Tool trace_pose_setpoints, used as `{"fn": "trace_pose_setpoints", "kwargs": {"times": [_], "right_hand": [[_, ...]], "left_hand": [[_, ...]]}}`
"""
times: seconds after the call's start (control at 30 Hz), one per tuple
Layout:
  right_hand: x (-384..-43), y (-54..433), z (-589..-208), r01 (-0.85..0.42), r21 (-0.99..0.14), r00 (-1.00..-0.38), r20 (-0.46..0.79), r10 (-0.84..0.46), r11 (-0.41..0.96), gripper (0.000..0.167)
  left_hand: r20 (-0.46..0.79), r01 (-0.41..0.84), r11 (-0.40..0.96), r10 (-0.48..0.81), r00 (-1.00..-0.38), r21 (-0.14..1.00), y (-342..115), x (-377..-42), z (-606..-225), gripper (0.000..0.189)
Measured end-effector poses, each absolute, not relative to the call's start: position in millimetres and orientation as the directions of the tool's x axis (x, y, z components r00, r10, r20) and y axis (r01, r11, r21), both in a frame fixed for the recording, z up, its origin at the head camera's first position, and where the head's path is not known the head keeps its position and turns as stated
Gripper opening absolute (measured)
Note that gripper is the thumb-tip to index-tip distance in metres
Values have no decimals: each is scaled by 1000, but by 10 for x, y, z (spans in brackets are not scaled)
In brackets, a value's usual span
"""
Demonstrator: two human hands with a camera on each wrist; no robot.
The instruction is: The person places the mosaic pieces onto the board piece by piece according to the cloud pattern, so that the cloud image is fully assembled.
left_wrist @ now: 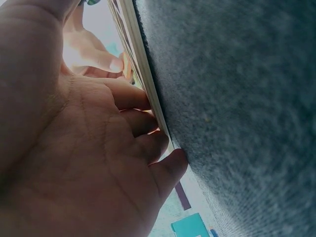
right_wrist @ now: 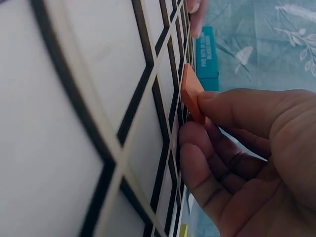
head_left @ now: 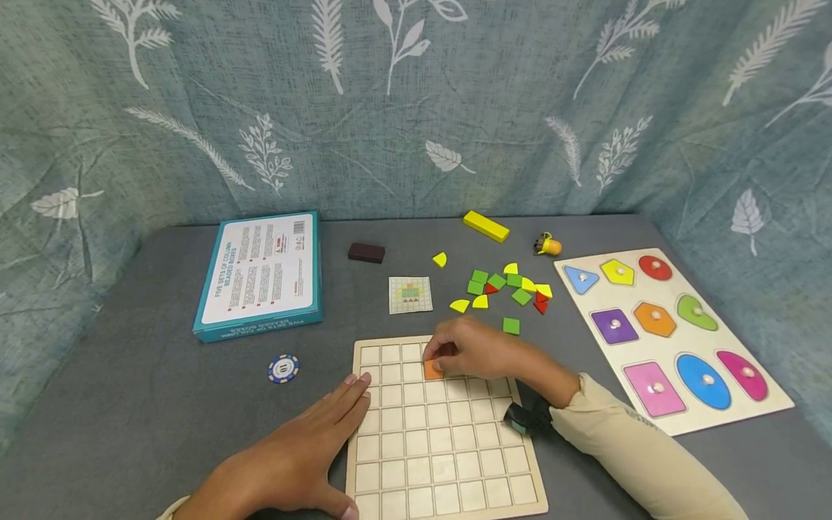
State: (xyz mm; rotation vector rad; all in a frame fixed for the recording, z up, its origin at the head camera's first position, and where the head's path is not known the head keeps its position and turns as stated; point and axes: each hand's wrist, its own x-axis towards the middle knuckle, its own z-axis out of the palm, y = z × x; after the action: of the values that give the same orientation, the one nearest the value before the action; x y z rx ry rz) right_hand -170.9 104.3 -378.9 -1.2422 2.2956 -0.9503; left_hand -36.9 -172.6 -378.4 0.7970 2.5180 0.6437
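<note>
A pale wooden grid board (head_left: pixel 442 415) lies on the grey cloth in front of the person. Over its second row from the top, the right hand (head_left: pixel 477 349) pinches a small orange square tile (head_left: pixel 432 370) between thumb and fingers. The right wrist view has the orange tile (right_wrist: pixel 191 94) tilted at the grid, partly covered by the thumb. Along the board's left edge rests the left hand (head_left: pixel 286 448), fingers extended and thumb spread lower down. Its fingertips touch the board's side (left_wrist: pixel 143 61) in the left wrist view.
Behind the board lie a printed pattern card (head_left: pixel 410 295), green squares (head_left: pixel 511 326) and yellow quarter-circles (head_left: pixel 459 306). A shape puzzle (head_left: pixel 620 356) sits right; a teal box (head_left: pixel 260 274) and poker chip (head_left: pixel 283 368) left. Farther back are a dark block (head_left: pixel 367 252) and yellow block (head_left: pixel 486 226).
</note>
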Motion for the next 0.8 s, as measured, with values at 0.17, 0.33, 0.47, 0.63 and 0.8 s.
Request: {"fn": "trace_pose_setpoints", "kwargs": {"times": [0.17,0.33,0.47,0.63,0.8], "right_hand": [[-1706,1004,-3773,-627,-659,-543,-11,-839,415,13],[-1705,1006,-3758,-626,-640,-557,-33,-830,446,12],[-1726,1039,-3746,-632,-641,-538,-41,-842,435,13],[-1772,1118,-3651,-621,-653,-545,-37,-837,434,16],[-1845,1200,-3586,-621,-663,-572,19,-820,417,16]], "left_hand": [[-253,417,733,612,-749,537,-1728,-365,-3778,131],[-267,407,736,609,-747,542,-1724,-373,-3776,131],[-252,416,729,615,-747,544,-1721,-375,-3779,132],[-235,424,721,619,-749,548,-1724,-370,-3783,133],[-230,428,723,618,-752,542,-1730,-361,-3781,132]]}}
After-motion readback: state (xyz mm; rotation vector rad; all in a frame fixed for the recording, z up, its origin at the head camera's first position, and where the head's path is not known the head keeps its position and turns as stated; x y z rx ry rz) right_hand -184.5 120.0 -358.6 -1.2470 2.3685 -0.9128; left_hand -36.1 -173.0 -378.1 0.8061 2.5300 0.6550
